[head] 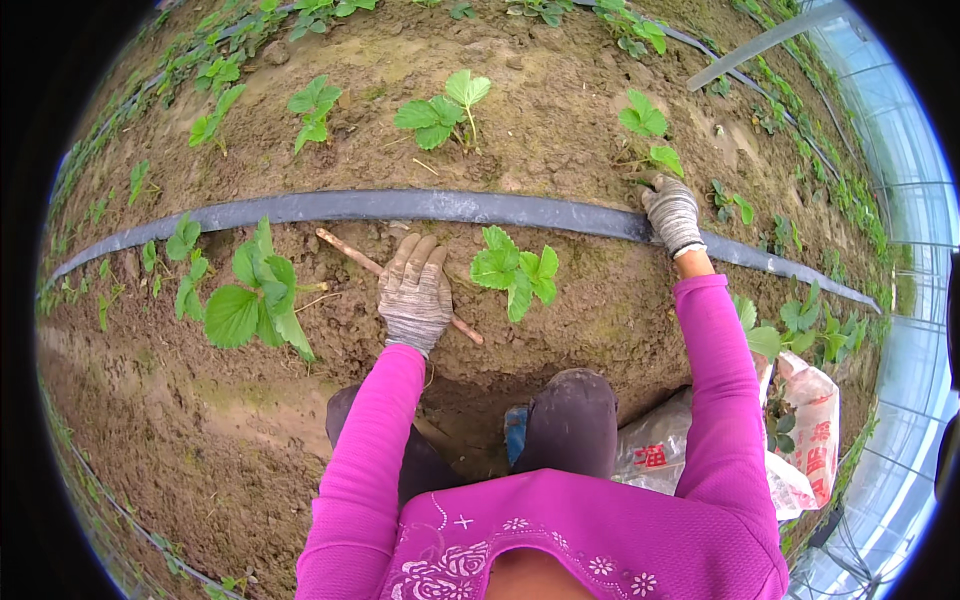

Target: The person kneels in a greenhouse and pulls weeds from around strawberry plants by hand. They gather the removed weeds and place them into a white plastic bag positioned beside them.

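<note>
My left hand, in a striped knit glove with soiled fingers, lies over the middle of a thin wooden stick on the soil. Whether its fingers close around the stick cannot be told. To its right grows a small strawberry plant, and a larger one leans at its left. My right hand, gloved alike, reaches across the flat black drip tape. Its fingertips are at the base of a strawberry plant beyond the tape; what they touch is partly hidden.
A white plastic sack with red print, holding some leafy plants, stands by my right arm. More strawberry plants grow beyond the tape. A pale post slants in at the upper right, near the clear greenhouse wall. My knees are in the furrow.
</note>
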A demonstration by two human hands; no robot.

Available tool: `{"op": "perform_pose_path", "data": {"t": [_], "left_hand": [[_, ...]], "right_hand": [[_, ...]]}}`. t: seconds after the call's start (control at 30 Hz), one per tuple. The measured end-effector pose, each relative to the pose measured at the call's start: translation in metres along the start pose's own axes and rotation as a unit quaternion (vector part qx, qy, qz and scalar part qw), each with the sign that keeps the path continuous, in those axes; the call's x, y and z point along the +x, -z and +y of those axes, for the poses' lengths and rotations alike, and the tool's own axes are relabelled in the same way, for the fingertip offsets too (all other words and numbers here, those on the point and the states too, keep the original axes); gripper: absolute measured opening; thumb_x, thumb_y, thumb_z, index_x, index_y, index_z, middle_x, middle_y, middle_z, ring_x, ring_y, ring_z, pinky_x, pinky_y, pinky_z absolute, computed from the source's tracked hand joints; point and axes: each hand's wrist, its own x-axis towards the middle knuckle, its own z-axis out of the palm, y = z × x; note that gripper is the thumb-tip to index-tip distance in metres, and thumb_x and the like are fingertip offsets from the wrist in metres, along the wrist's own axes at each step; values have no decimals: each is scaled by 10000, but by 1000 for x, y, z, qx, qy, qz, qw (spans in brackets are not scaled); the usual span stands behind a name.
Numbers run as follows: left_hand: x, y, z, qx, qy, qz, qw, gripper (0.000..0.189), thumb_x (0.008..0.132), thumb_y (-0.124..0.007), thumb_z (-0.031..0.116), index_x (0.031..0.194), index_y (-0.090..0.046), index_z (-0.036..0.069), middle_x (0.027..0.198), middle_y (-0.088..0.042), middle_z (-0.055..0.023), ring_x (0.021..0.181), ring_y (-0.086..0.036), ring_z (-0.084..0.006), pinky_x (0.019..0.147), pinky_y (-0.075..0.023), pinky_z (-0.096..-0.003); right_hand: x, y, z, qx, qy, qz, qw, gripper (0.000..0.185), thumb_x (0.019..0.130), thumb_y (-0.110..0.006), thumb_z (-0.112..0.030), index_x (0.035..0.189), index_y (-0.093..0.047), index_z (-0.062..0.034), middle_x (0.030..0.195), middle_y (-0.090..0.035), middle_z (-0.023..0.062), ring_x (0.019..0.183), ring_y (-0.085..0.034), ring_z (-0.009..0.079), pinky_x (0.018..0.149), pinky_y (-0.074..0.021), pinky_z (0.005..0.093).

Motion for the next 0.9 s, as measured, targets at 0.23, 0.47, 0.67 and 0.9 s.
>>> {"op": "perform_pose_path", "data": {"t": [0.23,0.47,0.67,0.9], "left_hand": [[1,0,2,-5,1,4,1000,308,731,-579,45,1033,-613,98,1135,-593,-58,1119,-548,-252,888,-465,-411],[2,5,3,-6,2,0,1000,301,732,-578,44,1027,-615,93,1128,-597,-61,1107,-556,-256,886,-472,-419],[4,7,5,0,0,-2,1000,305,727,-580,36,1026,-614,92,1124,-598,-66,1105,-556,-258,882,-474,-416],[4,4,3,-2,-6,-2,1000,297,733,-572,40,1022,-614,94,1128,-594,-63,1105,-556,-257,876,-476,-414]], "right_hand": [[20,-2,-8,-35,-57,20,998,348,840,-544,-317,1126,-632,-139,920,-658,194,876,-626,360,804,-483,449],[47,-4,12,-33,-69,15,997,400,828,-552,-314,1147,-607,-81,1069,-630,194,973,-600,349,851,-473,443],[76,-23,-2,-108,77,-29,991,330,859,-495,-303,1084,-622,-96,1023,-650,161,919,-613,358,770,-499,445],[69,-46,-1,-121,138,107,977,195,833,-504,-203,874,-666,-104,886,-671,132,824,-637,329,661,-508,437]]}}
